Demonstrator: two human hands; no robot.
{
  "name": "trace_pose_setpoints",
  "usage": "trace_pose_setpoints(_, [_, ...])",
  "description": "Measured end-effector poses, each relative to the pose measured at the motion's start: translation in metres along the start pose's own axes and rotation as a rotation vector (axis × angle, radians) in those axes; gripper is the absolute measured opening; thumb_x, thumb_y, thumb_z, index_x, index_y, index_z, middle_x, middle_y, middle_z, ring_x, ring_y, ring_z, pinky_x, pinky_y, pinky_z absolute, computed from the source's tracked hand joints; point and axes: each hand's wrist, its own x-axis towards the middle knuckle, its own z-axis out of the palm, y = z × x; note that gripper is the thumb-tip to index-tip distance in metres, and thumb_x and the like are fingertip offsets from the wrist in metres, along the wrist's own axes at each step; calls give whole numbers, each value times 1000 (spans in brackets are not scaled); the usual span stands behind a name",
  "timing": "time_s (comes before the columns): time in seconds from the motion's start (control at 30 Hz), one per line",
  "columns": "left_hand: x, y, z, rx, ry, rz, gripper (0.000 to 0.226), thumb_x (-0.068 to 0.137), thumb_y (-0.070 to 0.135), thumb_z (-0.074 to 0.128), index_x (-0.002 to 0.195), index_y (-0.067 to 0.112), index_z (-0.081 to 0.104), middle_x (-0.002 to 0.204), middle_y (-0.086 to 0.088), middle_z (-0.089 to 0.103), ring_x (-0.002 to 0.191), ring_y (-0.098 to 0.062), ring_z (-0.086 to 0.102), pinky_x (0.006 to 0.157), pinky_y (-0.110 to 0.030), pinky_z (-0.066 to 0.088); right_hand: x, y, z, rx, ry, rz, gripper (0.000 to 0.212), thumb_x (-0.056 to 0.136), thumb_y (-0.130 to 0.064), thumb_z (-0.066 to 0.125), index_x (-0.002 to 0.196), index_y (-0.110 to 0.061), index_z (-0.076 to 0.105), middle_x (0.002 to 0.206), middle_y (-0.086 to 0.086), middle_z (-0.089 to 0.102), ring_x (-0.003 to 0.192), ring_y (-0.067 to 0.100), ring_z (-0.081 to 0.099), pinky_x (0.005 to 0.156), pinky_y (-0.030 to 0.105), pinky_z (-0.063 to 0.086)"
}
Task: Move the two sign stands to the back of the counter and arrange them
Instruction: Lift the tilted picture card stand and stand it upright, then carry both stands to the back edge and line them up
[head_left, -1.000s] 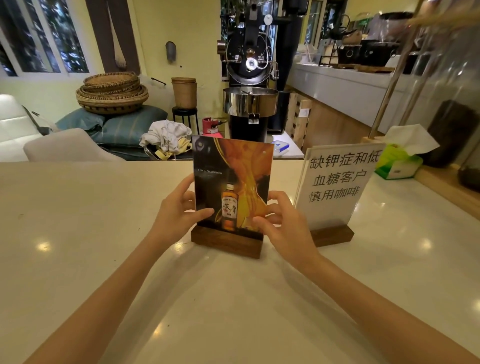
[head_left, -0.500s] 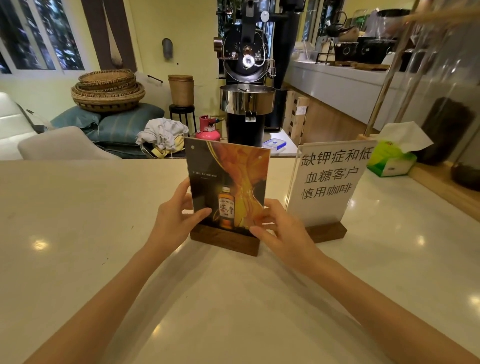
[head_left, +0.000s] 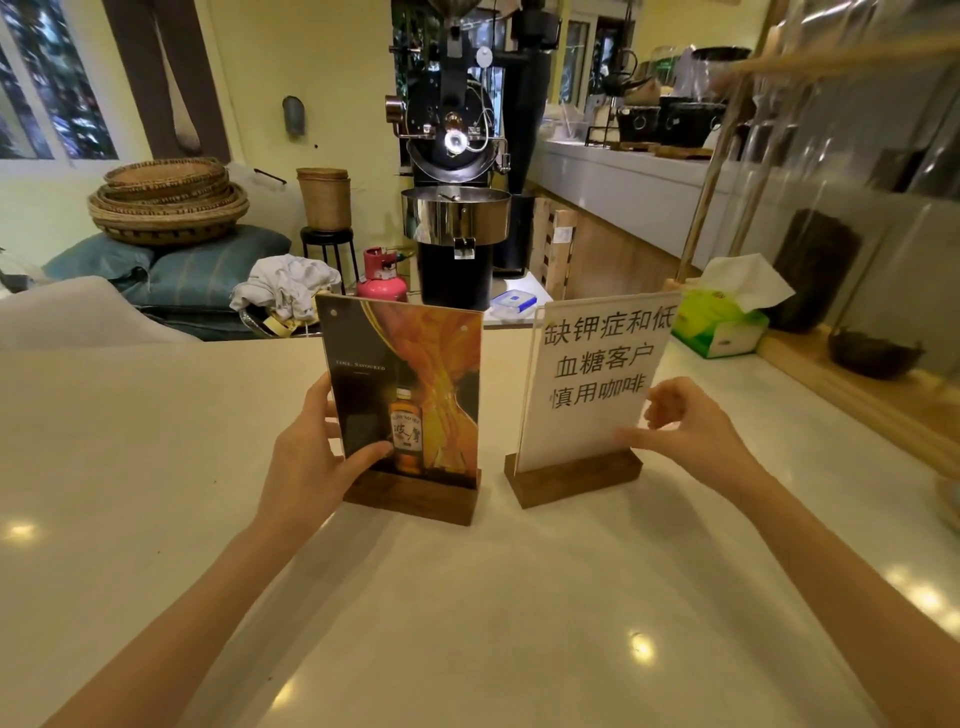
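Two sign stands with dark wooden bases stand side by side on the pale counter. The left one, a whisky poster stand, is upright, and my left hand grips its left edge, thumb across the front. The right one, a white text sign stand with black characters, leans slightly. My right hand is at its lower right edge, thumb touching the panel and fingers curled apart, with no closed grip visible.
A green tissue box sits at the counter's back right beside a wooden ledge. Beyond the counter's far edge stand a black coffee roaster, a pink gas cylinder, stacked baskets and cushions.
My right hand left the poster stand and moved right to the white sign's lower right edge. The poster stand now stands apart from the white sign. My left hand keeps its hold.
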Motion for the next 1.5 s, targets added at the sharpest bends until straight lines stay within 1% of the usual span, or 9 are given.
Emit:
trace_pose_setpoints(0.13, [1,3,1,-4,-2,-9,77,69,14,75,132,14,31,117,-16,60,90,-16,51,68,-22,43,5,0,8,224,-180,-18,56,74,-13,72,124,-20,48,116,-7,57,108,19,54,90,36,48])
trace_pose_setpoints(0.33, [13,9,9,9,-59,-26,73,68,16,75,128,11,33,116,-15,59,89,-16,51,75,-29,43,10,5,1,359,-243,-64,39,69,-2,73,99,-25,66,103,-9,69,100,15,64,82,30,54])
trace_pose_setpoints(0.57, [42,25,44,-11,-161,10,73,69,16,75,128,10,33,118,-15,58,91,-16,51,75,-29,43,11,20,-25,307,-184,-38,42,69,0,72,98,-29,65,99,-11,68,94,11,64,68,24,57])
trace_pose_setpoints(0.77, [69,52,96,-58,-261,58,70,70,16,74,126,9,34,121,-15,57,94,-20,53,78,-32,46,7,41,-61,232,-52,-1,41,70,-1,72,104,-23,64,94,-15,65,84,4,61,59,16,55])
trace_pose_setpoints(0.93, [95,83,152,-104,-359,61,72,67,17,76,126,11,35,124,-16,55,108,-31,56,85,-41,48,9,68,-100,149,122,73,41,67,-5,76,106,-13,67,102,-5,65,93,16,62,81,33,54])
trace_pose_setpoints(1.07, [114,110,199,-136,-448,79,73,66,19,77,126,13,34,124,-15,54,105,-28,56,83,-42,51,13,88,-125,139,253,107,38,67,-6,76,103,-17,68,100,-7,65,90,13,61,69,24,53])
trace_pose_setpoints(1.17, [122,131,234,-183,-490,85,74,66,19,77,125,13,34,124,-13,53,100,-24,54,84,-42,50,18,105,-139,146,372,150,39,66,-6,77,101,-20,67,107,-1,69,92,13,62,80,34,54])
trace_pose_setpoints(1.33, [137,163,287,-238,-536,116,71,68,18,76,125,10,34,127,-16,51,111,-35,54,90,-48,49,26,119,-163,90,495,258,38,66,-8,77,103,-11,68,112,6,70,98,20,64,87,44,53])
trace_pose_setpoints(1.5, [148,191,333,-295,-604,119,70,71,14,73,127,11,31,134,-16,47,120,-34,48,98,-49,45,32,130,-187,31,589,274,38,67,-9,77,104,-10,68,114,7,69,91,15,61,76,30,52])
